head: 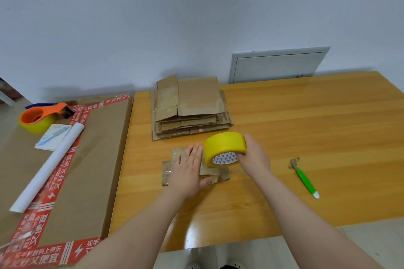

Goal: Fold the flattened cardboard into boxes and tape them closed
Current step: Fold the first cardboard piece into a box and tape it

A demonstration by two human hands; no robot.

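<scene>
Desk: wood top. A big red-taped carton butts against its left edge.

The stack of flattened cardboard sits at the far left corner, untouched. The sheets look light and stiff but worn, with ragged edges. I'd lift one by a long edge rather than a flap, since flaps will likely bend at the creases.

The small box is in work, just on the near side of the stack toward the left edge. It's low and partly taped, with a glossy strip visible on its near side. It's probably light enough to skid, so it needs pinning.

The yellow tape roll stands on edge on the box's right end.

Hands: the left hand lies flat with fingers straight, pressing the box top down. The right hand is curled round the roll's right side, gripping it.

I can't tell where the tape's free end is.

A green-handled cutter lies on the desk to the right, well apart from the box. Likely needed to cut the strip, and one hand must let go to reach it.
</scene>
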